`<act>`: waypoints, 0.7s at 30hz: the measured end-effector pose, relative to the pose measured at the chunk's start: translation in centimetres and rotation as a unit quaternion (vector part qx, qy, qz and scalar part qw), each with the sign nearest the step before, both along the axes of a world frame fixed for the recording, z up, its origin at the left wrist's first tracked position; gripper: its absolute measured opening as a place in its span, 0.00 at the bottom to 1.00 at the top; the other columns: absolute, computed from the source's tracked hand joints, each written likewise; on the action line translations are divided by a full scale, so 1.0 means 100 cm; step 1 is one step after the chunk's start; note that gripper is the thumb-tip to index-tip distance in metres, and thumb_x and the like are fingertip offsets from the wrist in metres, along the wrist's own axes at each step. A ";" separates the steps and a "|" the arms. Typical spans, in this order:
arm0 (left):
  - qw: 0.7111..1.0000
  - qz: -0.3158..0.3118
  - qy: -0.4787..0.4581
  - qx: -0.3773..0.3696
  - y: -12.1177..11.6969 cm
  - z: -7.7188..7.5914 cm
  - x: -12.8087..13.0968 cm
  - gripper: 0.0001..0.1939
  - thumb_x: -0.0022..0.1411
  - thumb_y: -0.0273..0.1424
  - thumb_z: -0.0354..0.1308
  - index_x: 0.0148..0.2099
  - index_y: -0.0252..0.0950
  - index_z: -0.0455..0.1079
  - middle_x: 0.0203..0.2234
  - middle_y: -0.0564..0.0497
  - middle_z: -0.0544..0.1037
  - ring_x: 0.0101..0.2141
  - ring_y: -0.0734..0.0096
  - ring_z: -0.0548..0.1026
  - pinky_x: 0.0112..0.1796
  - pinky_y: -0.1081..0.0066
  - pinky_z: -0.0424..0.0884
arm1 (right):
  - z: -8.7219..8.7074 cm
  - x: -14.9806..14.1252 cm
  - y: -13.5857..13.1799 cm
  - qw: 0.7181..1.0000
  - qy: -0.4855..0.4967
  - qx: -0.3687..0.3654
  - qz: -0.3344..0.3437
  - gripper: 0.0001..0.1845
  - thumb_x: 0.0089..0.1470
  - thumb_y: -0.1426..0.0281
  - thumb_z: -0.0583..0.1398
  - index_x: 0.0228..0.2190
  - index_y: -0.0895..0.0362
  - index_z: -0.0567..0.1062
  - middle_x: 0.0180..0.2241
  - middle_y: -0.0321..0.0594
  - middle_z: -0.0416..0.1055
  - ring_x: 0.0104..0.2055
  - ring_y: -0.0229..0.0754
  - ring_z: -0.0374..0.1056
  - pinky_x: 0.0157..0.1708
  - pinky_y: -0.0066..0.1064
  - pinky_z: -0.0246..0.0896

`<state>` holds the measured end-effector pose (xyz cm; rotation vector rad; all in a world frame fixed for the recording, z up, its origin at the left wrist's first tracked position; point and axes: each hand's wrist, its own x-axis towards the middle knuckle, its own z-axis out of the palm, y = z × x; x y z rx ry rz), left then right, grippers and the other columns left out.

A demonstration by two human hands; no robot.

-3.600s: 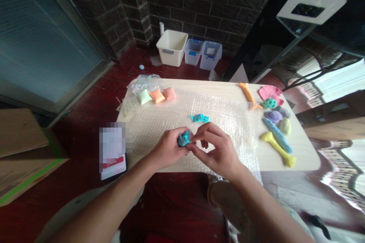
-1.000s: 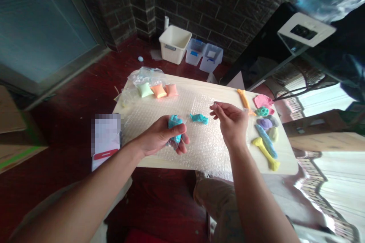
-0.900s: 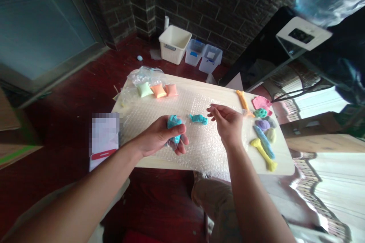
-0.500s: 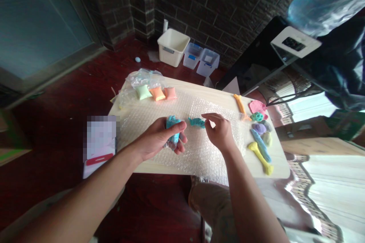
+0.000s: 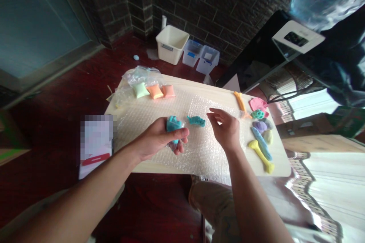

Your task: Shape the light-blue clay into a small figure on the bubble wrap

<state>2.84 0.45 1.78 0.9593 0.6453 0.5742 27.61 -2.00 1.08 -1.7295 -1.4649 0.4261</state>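
A clear plastic packet of turquoise modelling clay (image 5: 173, 124) is gripped in my left hand (image 5: 164, 134), thumb pressed across its front. Just to the right, a torn, lumpy strip of turquoise clay (image 5: 196, 121) lies on the bubble wrap (image 5: 182, 155). Beyond that strip my right hand (image 5: 225, 127) hovers with nothing in it, its thumb and fingertips apart. The lower part of the packet is partly hidden behind my left fingers.
Green (image 5: 140, 90), orange (image 5: 155, 91) and salmon (image 5: 169, 91) clay packets lie at the table's back left, beside crumpled plastic bags (image 5: 142, 76). Several shaped clay pieces, including a yellow bone shape (image 5: 261, 157) and a blue roll (image 5: 261, 143), line the right side. Bins (image 5: 171, 49) stand beyond.
My right hand has moved slightly right, away from the turquoise strip, which now shows whole. My left hand still holds the packet, its thumb shifted a little to the right and down.
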 end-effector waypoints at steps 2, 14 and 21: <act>0.997 -0.004 0.047 0.055 -0.002 -0.002 0.001 0.22 0.50 0.42 0.77 0.32 0.33 0.71 0.23 0.52 0.77 0.22 0.73 0.74 0.24 0.73 0.70 | 0.005 -0.009 -0.003 0.996 0.089 -0.005 -0.001 0.15 0.61 0.61 0.66 0.42 0.59 0.84 0.34 0.48 0.85 0.36 0.50 0.83 0.39 0.42 0.79; 0.981 -0.048 0.109 0.156 -0.007 -0.007 0.004 0.20 0.62 0.42 0.68 0.27 0.36 0.65 0.15 0.59 0.67 0.16 0.79 0.65 0.19 0.76 0.60 | 0.020 -0.054 -0.034 0.944 0.246 -0.022 0.218 0.09 0.57 0.66 0.72 0.42 0.52 0.85 0.38 0.42 0.81 0.36 0.43 0.75 0.36 0.38 0.73; 0.980 -0.040 0.148 0.127 -0.009 -0.012 0.013 0.13 0.60 0.36 0.67 0.31 0.35 0.68 0.19 0.54 0.75 0.17 0.75 0.73 0.19 0.76 0.66 | 0.019 -0.049 -0.039 0.962 0.147 0.035 0.226 0.03 0.58 0.73 0.70 0.35 0.53 0.84 0.32 0.39 0.75 0.32 0.39 0.70 0.30 0.35 0.68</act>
